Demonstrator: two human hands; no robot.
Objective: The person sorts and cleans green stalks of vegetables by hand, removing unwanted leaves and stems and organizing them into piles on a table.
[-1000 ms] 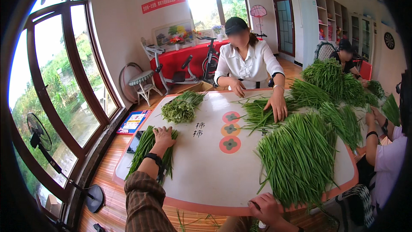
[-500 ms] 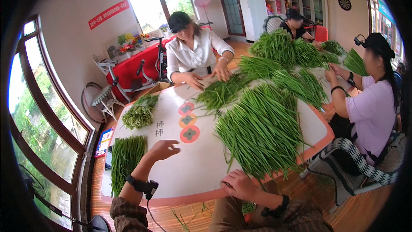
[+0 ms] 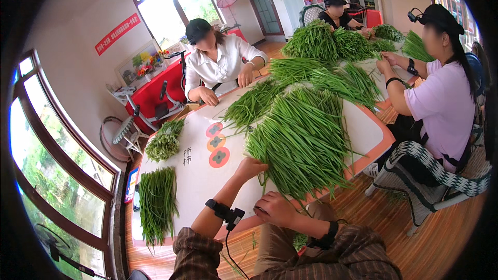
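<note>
A big heap of long green garlic chives [image 3: 301, 140] lies on the white table in front of me, right of the middle. My left hand [image 3: 251, 169] is at the heap's near left edge, its fingers pinched together on the outermost chives. Close to the table's near edge rests my right hand [image 3: 277, 209], below the heap. Its fingers are curled in, and a small dark thing shows at them, too small to name. Both wrists wear black bands.
A smaller chive bundle [image 3: 157, 205] lies at the table's left side, with pale-ended greens [image 3: 164, 142] beyond it. A person in white [image 3: 225, 62] handles chives across the table. Another person in lilac [image 3: 441, 93] works at the right, beside a woven chair [image 3: 410, 181].
My left hand has moved right, from over the bare tabletop to the heap, and its fingers have closed. My right hand stays near the table edge. The whole view has shifted slightly.
</note>
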